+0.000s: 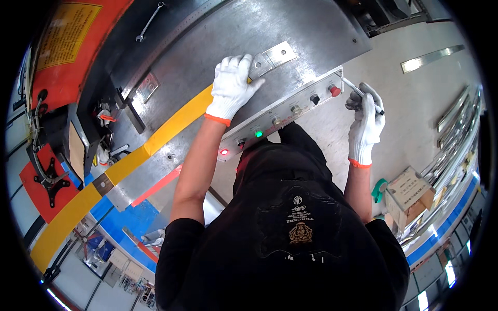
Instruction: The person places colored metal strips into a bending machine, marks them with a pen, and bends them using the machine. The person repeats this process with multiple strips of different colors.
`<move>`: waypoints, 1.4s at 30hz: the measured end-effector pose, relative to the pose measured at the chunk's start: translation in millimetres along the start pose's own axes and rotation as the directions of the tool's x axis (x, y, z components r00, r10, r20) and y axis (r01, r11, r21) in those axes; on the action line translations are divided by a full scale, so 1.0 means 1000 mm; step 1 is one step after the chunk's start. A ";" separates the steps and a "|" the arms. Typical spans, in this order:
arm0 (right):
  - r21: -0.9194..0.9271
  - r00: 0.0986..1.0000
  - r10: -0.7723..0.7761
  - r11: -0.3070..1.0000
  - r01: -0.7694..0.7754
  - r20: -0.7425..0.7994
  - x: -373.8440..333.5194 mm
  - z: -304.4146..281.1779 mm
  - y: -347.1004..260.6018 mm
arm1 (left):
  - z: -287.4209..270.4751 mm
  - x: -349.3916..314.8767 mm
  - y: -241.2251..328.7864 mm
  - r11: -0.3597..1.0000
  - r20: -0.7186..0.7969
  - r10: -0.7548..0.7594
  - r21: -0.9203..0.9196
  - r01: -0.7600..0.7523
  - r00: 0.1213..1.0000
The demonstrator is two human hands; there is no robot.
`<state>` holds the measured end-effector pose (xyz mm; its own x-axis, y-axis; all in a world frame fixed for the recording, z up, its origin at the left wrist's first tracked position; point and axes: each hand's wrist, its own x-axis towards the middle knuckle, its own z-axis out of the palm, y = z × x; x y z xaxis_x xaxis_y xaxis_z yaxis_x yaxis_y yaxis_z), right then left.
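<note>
A long flat metal bar in a yellow sleeve [179,118] lies across the steel machine table. Its bare end with holes [280,53] sticks out past my left hand [231,85]. That hand, in a white knit glove with an orange cuff, lies over the bar, fingers on the far side and thumb on the near side. My right hand [365,119], gloved the same way with greyish fingertips, is closed around a slim pen-like tool [349,84] with a dark rear end. The tool's thin tip points toward the table's corner, near the red button.
A control panel [277,121] with lit green and red buttons and a red mushroom button [334,90] runs along the front edge. A wrench [150,22] lies at the far left. On the right are a cardboard box [412,192], green tape [379,190] and metal strips [456,119].
</note>
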<state>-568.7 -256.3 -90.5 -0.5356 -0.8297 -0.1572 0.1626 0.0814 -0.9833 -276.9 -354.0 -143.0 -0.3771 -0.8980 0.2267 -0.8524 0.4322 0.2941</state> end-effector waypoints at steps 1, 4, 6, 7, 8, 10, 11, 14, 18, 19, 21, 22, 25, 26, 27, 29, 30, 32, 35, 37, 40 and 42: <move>0.026 1.000 0.014 1.000 -0.014 0.019 0.001 0.004 0.003 | 0.005 0.000 -0.005 0.999 -0.008 0.012 -0.035 -0.013 1.000; 0.036 0.998 0.017 0.999 -0.019 0.061 0.003 0.016 0.006 | 0.013 0.002 -0.010 0.995 -0.029 0.034 -0.093 -0.036 0.999; 0.051 0.996 0.020 0.998 -0.025 0.084 0.005 0.019 0.010 | 0.018 0.004 -0.014 0.988 -0.060 0.060 -0.140 -0.068 0.996; 0.049 0.996 0.019 0.999 -0.024 0.092 0.006 0.020 0.010 | 0.019 0.003 -0.014 0.989 -0.074 0.064 -0.129 -0.073 0.995; 0.047 0.996 0.016 0.999 -0.020 0.093 0.006 0.021 0.010 | 0.021 0.003 -0.015 0.988 -0.081 0.067 -0.131 -0.077 0.994; 0.038 0.995 0.034 0.999 -0.038 0.090 0.006 0.024 0.008 | 0.023 0.002 -0.015 0.988 -0.095 0.071 -0.133 -0.084 0.993; 0.033 0.995 0.041 0.998 -0.044 0.090 0.007 0.025 0.007 | 0.024 0.002 -0.015 0.988 -0.079 0.063 -0.138 -0.073 0.995; -0.003 0.993 0.004 1.000 -0.003 0.122 0.009 0.033 0.007 | 0.025 0.001 -0.016 0.988 -0.054 0.047 -0.145 -0.055 0.997; -0.094 0.978 -0.072 0.991 0.092 0.196 0.008 0.050 0.005 | 0.026 0.000 -0.015 0.990 -0.095 0.050 -0.127 -0.062 0.994; -0.082 0.977 -0.075 0.992 0.093 0.200 0.009 0.055 0.005 | 0.026 0.001 -0.015 0.991 -0.107 0.051 -0.120 -0.064 0.993; -0.059 0.976 -0.080 0.994 0.094 0.204 0.009 0.062 0.002 | 0.026 0.001 -0.015 0.989 -0.118 0.058 -0.132 -0.073 0.991; -0.062 0.975 -0.079 0.994 0.094 0.207 0.009 0.064 0.000 | 0.026 0.002 -0.015 0.987 -0.124 0.061 -0.138 -0.078 0.990; -0.064 0.970 -0.077 0.994 0.094 0.229 0.011 0.066 0.000 | 0.025 0.001 -0.015 0.987 -0.116 0.059 -0.143 -0.075 0.992; -0.065 0.969 -0.077 0.993 0.095 0.236 0.013 0.064 0.002 | 0.025 0.001 -0.015 0.987 -0.117 0.057 -0.144 -0.073 0.992; -0.066 0.967 -0.077 0.993 0.096 0.244 0.014 0.064 0.003 | 0.025 0.000 -0.015 0.987 -0.118 0.054 -0.145 -0.071 0.992; -0.136 0.953 -0.096 0.981 0.140 0.289 0.012 0.067 0.004 | 0.025 0.001 -0.016 0.987 -0.117 0.050 -0.149 -0.067 0.992; -0.170 0.945 -0.103 0.972 0.162 0.312 0.011 0.070 0.004 | 0.025 0.001 -0.016 0.986 -0.114 0.048 -0.152 -0.065 0.992; -0.263 0.900 -0.159 0.923 0.282 0.406 0.010 0.079 0.007 | 0.024 0.001 -0.016 0.985 -0.109 0.046 -0.159 -0.063 0.993; -0.306 0.761 -0.337 0.768 0.563 0.554 0.010 0.102 0.006 | 0.022 0.002 -0.015 0.983 -0.097 0.041 -0.173 -0.058 0.994; -0.321 0.744 -0.359 0.735 0.598 0.563 0.009 0.109 0.015 | 0.019 0.002 -0.014 0.982 -0.083 0.029 -0.182 -0.043 0.996; -0.333 0.702 -0.371 0.684 0.649 0.608 0.010 0.118 0.017 | 0.019 0.000 -0.014 0.983 -0.092 0.015 -0.182 -0.032 0.996; -0.343 0.692 -0.356 0.671 0.657 0.628 0.010 0.122 0.019 | 0.019 0.000 -0.015 0.981 -0.087 0.018 -0.190 -0.034 0.996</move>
<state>-470.3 -330.6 -99.2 0.0924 -0.9498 0.2989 -0.5273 -0.3013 -0.7945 -271.3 -362.1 -165.4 -0.3593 -0.8796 0.3117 -0.7546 0.4704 0.4575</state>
